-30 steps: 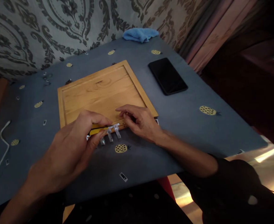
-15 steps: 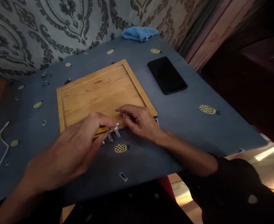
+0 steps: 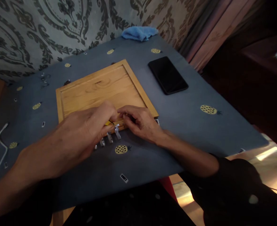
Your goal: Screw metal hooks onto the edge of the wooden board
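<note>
A square wooden panel with a raised rim (image 3: 138, 88) lies on the table. Several small shiny metal pieces (image 3: 117, 132) stick out in a row along its near edge. My left hand (image 3: 88, 125) is closed over that edge, around a slim yellow thing (image 3: 109, 122) with a dark tip. Most of this yellow thing is hidden by the fingers, so its kind is unclear. Just to the right, my right hand (image 3: 141, 123) rests at the panel's near edge, thumb and fingers pinched together. Whatever they pinch is too small or hidden to see. The fingertips of both hands nearly meet.
A black phone (image 3: 168, 75) lies right of the panel. At the table's far corner is a crumpled blue cloth (image 3: 140, 33). A white cable (image 3: 2, 146) runs along the left side. The tablecloth (image 3: 176, 131) is blue-grey with pineapple prints. A patterned wall covering (image 3: 65, 22) stands behind.
My left hand has moved right and slightly up, closer to my right hand, carrying the yellow thing. More of the metal pieces show below it. My right hand has stayed nearly still.
</note>
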`<state>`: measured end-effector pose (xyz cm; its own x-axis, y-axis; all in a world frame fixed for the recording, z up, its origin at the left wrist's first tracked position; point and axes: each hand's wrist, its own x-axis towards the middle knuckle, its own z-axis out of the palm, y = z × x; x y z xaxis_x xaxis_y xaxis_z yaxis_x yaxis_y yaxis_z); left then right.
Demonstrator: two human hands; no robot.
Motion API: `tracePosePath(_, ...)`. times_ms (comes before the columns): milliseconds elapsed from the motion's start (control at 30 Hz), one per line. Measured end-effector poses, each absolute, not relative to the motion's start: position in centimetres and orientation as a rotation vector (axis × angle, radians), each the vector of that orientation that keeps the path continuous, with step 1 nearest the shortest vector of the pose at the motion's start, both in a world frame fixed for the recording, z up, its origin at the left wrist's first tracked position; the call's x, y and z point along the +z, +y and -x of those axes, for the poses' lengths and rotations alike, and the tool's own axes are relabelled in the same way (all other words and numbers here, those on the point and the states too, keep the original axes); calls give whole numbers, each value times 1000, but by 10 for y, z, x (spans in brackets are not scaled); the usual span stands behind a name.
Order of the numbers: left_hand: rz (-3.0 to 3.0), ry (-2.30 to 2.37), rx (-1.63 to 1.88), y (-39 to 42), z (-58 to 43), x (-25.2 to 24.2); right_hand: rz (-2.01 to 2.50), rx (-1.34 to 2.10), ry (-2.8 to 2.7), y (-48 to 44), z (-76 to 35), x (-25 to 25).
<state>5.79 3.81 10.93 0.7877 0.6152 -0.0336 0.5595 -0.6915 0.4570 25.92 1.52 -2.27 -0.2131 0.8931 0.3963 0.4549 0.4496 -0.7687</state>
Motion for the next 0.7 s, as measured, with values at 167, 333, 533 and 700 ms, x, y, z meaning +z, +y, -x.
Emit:
tracePosePath(167,-2554,876,156,43,-64,112,1143,642,-1843,15,-261,-22)
tracePosePath(333,-2592,810,54,53,-68,119,1148,653,-1863,16,-261,-22)
tracePosePath(533,-2668,779,128,57,-70,117,1123,638,-1853,16,-260,-23)
tracePosePath(700,-2618,978,205,49,-67,111,1124,623,-1849,16,-260,-24)
